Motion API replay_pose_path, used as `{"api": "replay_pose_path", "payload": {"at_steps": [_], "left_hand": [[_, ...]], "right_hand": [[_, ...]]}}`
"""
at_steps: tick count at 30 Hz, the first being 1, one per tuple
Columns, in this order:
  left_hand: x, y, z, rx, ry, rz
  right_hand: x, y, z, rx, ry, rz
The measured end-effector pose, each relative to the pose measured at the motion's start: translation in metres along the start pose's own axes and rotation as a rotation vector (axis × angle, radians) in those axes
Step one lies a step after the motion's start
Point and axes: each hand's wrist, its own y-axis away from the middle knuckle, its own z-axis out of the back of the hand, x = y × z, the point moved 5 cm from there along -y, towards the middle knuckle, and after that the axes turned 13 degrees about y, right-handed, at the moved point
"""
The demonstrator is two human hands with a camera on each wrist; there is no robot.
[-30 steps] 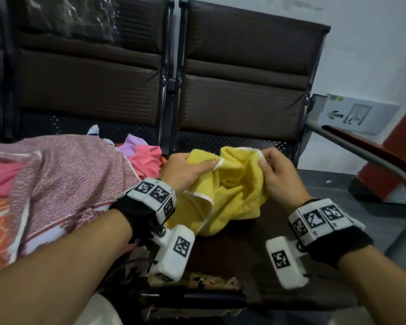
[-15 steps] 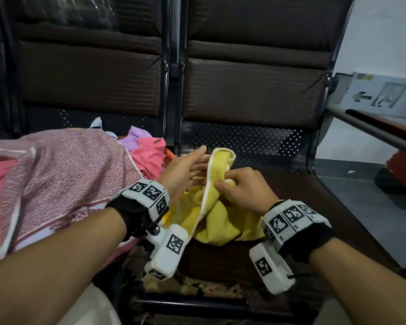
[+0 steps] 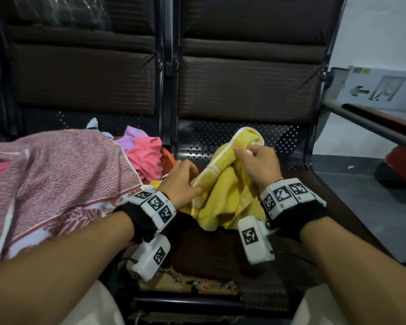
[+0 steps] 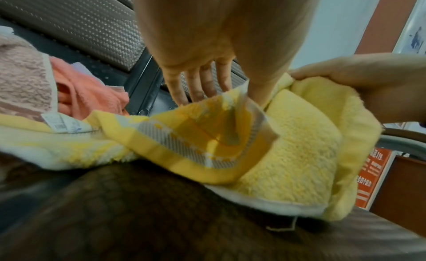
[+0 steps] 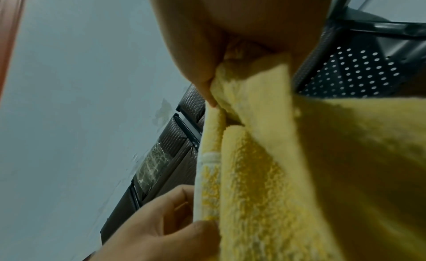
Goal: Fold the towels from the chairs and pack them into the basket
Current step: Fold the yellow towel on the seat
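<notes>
A crumpled yellow towel [image 3: 227, 191] with a white hem lies partly on the dark seat [image 3: 220, 252] of the right chair. My right hand [image 3: 246, 151] grips its upper corner and holds it up off the seat; in the right wrist view that right hand [image 5: 214, 82] pinches the yellow towel [image 5: 288, 155] between thumb and fingers. My left hand [image 3: 192, 181] pinches the white hem lower on the left. In the left wrist view the left hand [image 4: 221, 86] has its thumb on one side of the yellow towel [image 4: 299, 146] and its fingers on the other. No basket is in view.
A heap of towels covers the left chair: a big pink patterned one [image 3: 56, 179], a plain pink one [image 3: 145, 158] and a purple one [image 3: 131, 137]. Dark padded backrests [image 3: 249, 85] rise behind. A grey armrest rail [image 3: 373, 127] runs at the right.
My right hand has risen and moved right, lifting the towel's top corner. The left hand has slid down along the white hem, so the two hands are farther apart.
</notes>
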Motion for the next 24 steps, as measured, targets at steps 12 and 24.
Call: {"api": "replay_pose_path", "payload": {"at_steps": [12, 24], "left_hand": [[0.014, -0.006, 0.009, 0.027, 0.168, 0.161], [0.017, 0.026, -0.005, 0.322, -0.031, 0.374]], "right_hand": [[-0.014, -0.002, -0.012, 0.110, -0.190, -0.134], [0.012, 0.033, -0.016, 0.408, -0.346, -0.089]]}}
